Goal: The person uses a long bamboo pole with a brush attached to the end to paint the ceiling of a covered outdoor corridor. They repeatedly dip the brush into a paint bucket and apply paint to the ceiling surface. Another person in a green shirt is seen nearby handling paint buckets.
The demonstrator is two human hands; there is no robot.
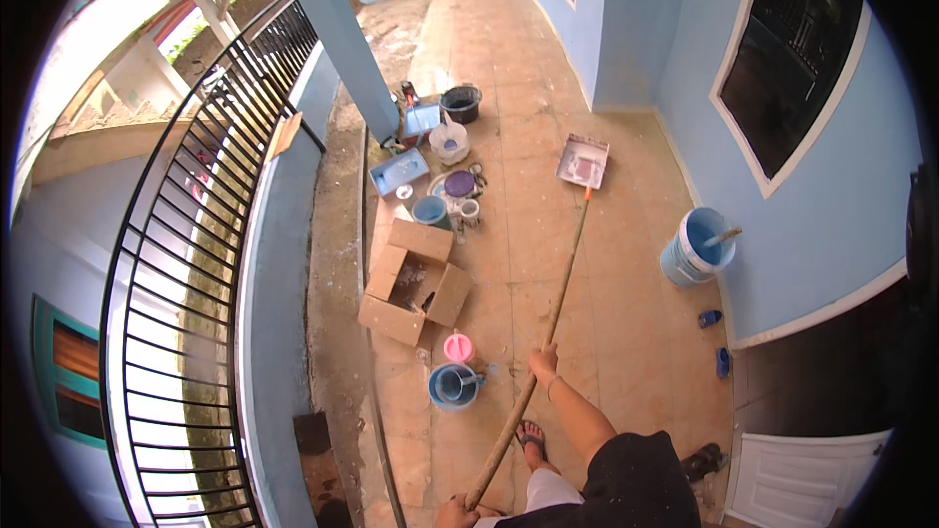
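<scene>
A long wooden pole (564,293) slants up from the lower edge to an orange-tipped end at the pinkish-white paint tray (572,150) on the tiles. My right hand (543,364) grips the pole around its lower middle. At the bottom edge my left hand (454,513) is closed on its lower part. Left of the pole sit a blue bucket (435,386) with something inside, a pink container (458,348) and an open cardboard box (442,295).
Paint trays (398,172), tubs and a black bucket (460,108) cluster by the pillar (352,49). A large bucket (680,259) and blue slippers (710,318) line the right wall near a doorway (812,362). A black railing (181,279) runs along the left.
</scene>
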